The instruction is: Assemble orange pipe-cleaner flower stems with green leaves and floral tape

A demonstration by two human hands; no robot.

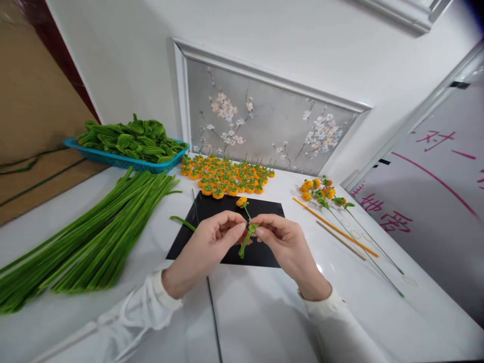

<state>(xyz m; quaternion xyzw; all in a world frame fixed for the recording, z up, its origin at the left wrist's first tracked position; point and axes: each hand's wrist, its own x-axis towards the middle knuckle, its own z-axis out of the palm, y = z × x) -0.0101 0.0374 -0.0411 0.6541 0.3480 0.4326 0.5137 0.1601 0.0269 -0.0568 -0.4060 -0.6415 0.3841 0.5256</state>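
Observation:
My left hand [207,244] and my right hand [289,244] meet over a black mat [260,258], fingers closed in a pinch. Between them is a green pipe cleaner piece [246,243], bent or twisted near the top, its loose ends pointing down toward me. Just beyond the fingertips an orange pipe cleaner flower [242,202] stands on a thin green stem [247,213] that runs down to the pinched piece. Fingers hide the exact joint between them. Beside my left hand a short green pipe cleaner [182,222] lies partly on the mat.
Long green pipe cleaners [94,237] lie at left, before a blue basket [151,165] of green leaves [132,138]. Several orange flower heads [227,176] stand behind the mat. Finished flower stems [321,191], an orange pipe cleaner [336,227] and a thin stick [340,240] lie at right.

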